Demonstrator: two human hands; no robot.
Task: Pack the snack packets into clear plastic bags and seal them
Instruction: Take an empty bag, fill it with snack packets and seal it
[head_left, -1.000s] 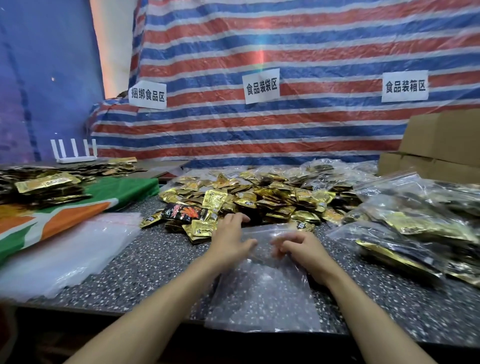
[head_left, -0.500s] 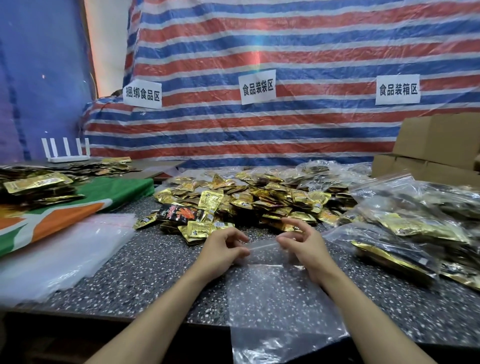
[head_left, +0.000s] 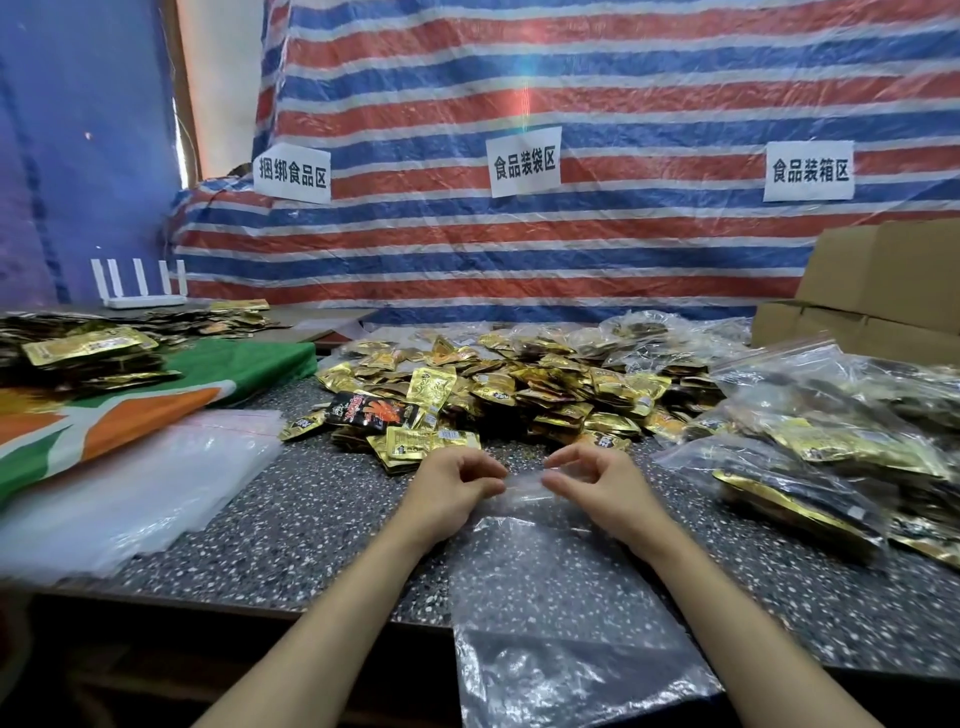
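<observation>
An empty clear plastic bag (head_left: 550, 613) lies on the speckled table (head_left: 322, 525) and hangs over its front edge. My left hand (head_left: 452, 488) and my right hand (head_left: 597, 483) each pinch the bag's top edge from either side, fingers curled. Just behind my hands spreads a heap of gold snack packets (head_left: 524, 395), with one black and orange packet (head_left: 371, 410) at its left front.
Filled clear bags of packets (head_left: 831, 431) pile up at the right, with cardboard boxes (head_left: 878, 296) behind them. A stack of flat empty bags (head_left: 130, 493) lies at the left, beside a green and orange cloth (head_left: 130, 410) bearing more packets. A striped tarp with paper signs forms the back wall.
The bag has slid toward me and now hangs further over the table's front edge. Both hands moved from pressing on the bag to pinching its top edge, close together.
</observation>
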